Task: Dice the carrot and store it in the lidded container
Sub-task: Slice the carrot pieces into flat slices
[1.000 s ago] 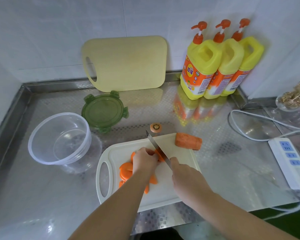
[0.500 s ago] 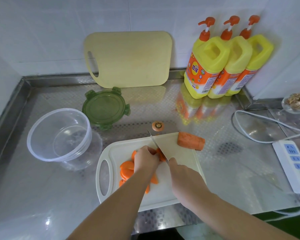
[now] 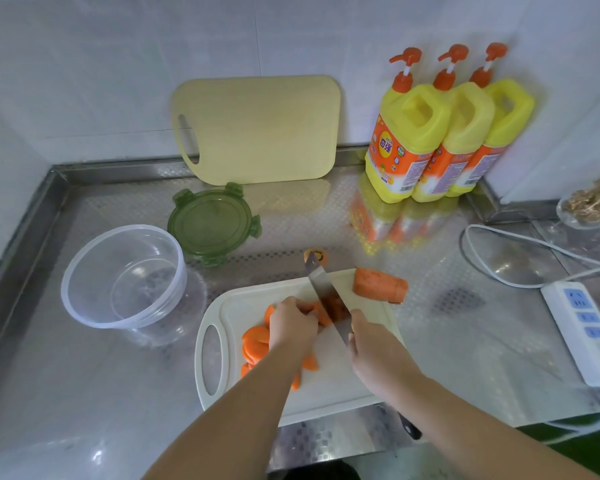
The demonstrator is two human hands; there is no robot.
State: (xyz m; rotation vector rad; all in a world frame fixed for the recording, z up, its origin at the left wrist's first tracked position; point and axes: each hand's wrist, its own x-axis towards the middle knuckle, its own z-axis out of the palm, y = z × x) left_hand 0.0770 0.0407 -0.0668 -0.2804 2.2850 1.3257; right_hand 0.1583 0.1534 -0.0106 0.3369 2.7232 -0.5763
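Shown are the left hand and the right hand, both bare, as seen by the head-worn camera. Each joins a bare arm, the left forearm and the right forearm, smooth in outline and widening from the wrist toward the lower edge of the view, which cuts them off. Both arms are uncovered along their whole visible length; nails and knuckle detail are too soft to make out.
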